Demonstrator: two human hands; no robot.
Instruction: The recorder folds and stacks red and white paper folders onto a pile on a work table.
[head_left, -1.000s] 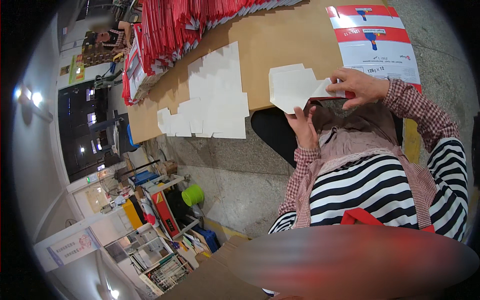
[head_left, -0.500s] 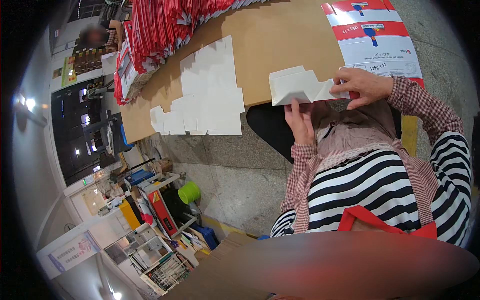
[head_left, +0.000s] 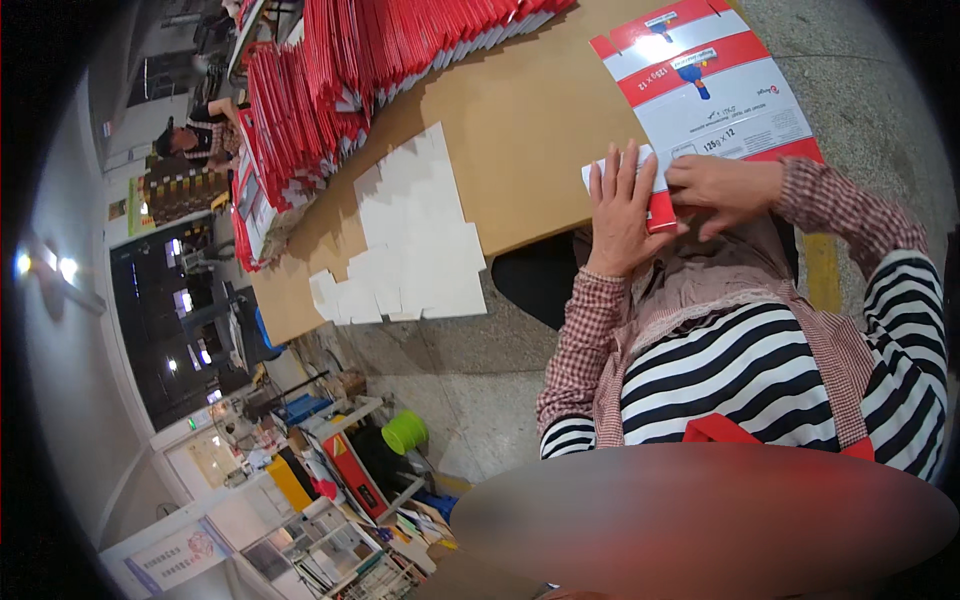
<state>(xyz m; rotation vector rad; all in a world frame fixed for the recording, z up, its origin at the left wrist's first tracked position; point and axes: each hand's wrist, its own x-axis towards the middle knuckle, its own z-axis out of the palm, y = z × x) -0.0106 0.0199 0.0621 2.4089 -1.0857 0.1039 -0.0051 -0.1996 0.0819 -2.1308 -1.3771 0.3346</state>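
A carton piece (head_left: 661, 211), with a white inside and a red printed face, is folded over at the table's near edge. My left hand (head_left: 622, 215) lies across it with fingers stretched out and thumb along its near side. My right hand (head_left: 725, 188) is at the carton's right side, fingers bent in against it. Its fingertips are partly hidden, so what they grip cannot be seen fully. Just beyond, flat printed carton sheets (head_left: 715, 95) in red and white lie on the brown tabletop (head_left: 520, 160).
Unfolded white carton blanks (head_left: 415, 240) lie left of my hands, jutting past the table edge. Dense rows of red and white folded cartons (head_left: 330, 90) fill the far left. A person (head_left: 205, 135) is beyond them. A green bin (head_left: 404, 432) stands on the floor at left.
My left hand has moved from under the carton's near edge to on top of it. The open white flaps are now folded over. The view has shifted slightly.
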